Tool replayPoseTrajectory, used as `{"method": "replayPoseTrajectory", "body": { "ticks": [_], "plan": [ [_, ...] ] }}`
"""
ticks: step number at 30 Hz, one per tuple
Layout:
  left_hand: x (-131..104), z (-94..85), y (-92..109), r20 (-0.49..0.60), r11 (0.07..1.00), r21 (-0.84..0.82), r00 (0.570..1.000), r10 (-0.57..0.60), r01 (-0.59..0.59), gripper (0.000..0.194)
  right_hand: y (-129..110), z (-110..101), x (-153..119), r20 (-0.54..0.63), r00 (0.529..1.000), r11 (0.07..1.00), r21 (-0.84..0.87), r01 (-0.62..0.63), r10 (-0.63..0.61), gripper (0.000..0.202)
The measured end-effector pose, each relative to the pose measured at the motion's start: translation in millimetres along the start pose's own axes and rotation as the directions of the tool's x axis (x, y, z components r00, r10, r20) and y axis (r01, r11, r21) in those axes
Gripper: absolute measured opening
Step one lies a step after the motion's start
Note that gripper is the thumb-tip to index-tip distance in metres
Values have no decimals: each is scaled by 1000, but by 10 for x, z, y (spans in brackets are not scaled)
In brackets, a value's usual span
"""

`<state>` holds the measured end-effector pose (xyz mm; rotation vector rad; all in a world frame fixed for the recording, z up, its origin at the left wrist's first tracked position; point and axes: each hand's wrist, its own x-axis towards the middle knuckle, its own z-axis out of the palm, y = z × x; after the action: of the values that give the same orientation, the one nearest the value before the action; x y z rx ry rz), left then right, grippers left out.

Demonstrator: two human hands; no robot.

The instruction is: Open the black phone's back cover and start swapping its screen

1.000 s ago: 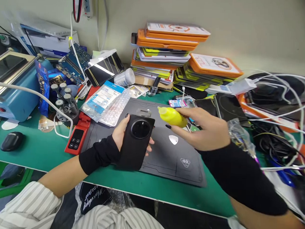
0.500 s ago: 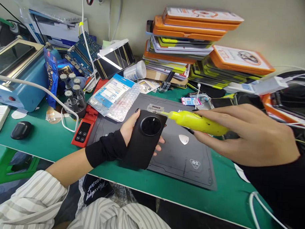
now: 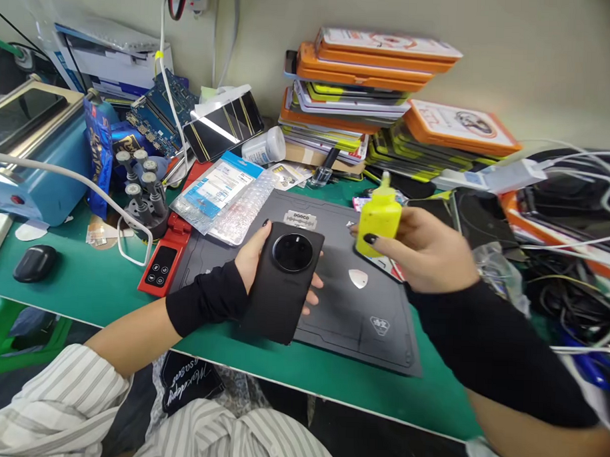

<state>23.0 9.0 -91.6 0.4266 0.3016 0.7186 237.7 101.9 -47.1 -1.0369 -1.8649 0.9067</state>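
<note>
A black phone [image 3: 283,288] with a large round camera ring is gripped in my left hand [image 3: 251,256], back side up, over the dark grey mat [image 3: 342,323]. My right hand [image 3: 429,249] is wrapped round a yellow bottle [image 3: 380,221], upright with its nozzle pointing up, near the mat's right back edge. Between the hands, a silver pick [image 3: 358,278] lies on the mat. Just behind the phone lies a razor blade [image 3: 300,220] marked DORCO.
Stacked orange boxes [image 3: 365,64] stand against the wall. Plastic packets [image 3: 221,192], a red device [image 3: 159,267] and a screwdriver holder [image 3: 149,196] are left of the mat. Cables [image 3: 558,284] lie tangled at the right. A black case [image 3: 35,263] sits far left.
My right hand has drawn the yellow bottle away from the phone's top edge and turned it from lying sideways to upright. My left hand still holds the phone.
</note>
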Motion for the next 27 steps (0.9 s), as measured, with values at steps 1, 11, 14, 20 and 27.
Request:
{"method": "replayPoseTrajectory", "body": {
  "ticks": [1,11,14,20,27],
  "plan": [
    [-4,20,6,-9,1000,-1,1000,3,-3,86,90,39,99,-64,995,996,63,-69,73,50],
    [-13,86,17,-4,1000,-28,1000,11,-11,70,521,138,553,-201,979,964,-259,-64,11,57],
    [-2,75,15,-12,1000,-20,1000,-21,20,73,297,22,351,-427,884,881,-471,-38,-190,47],
    [-112,205,-6,-29,954,14,954,-298,298,84,-418,-95,-26,199,973,988,-77,131,-114,38],
    [-399,506,-696,-146,904,-17,893,-426,428,94,-500,-90,-550,787,617,986,112,-127,-10,38]
  ]
}}
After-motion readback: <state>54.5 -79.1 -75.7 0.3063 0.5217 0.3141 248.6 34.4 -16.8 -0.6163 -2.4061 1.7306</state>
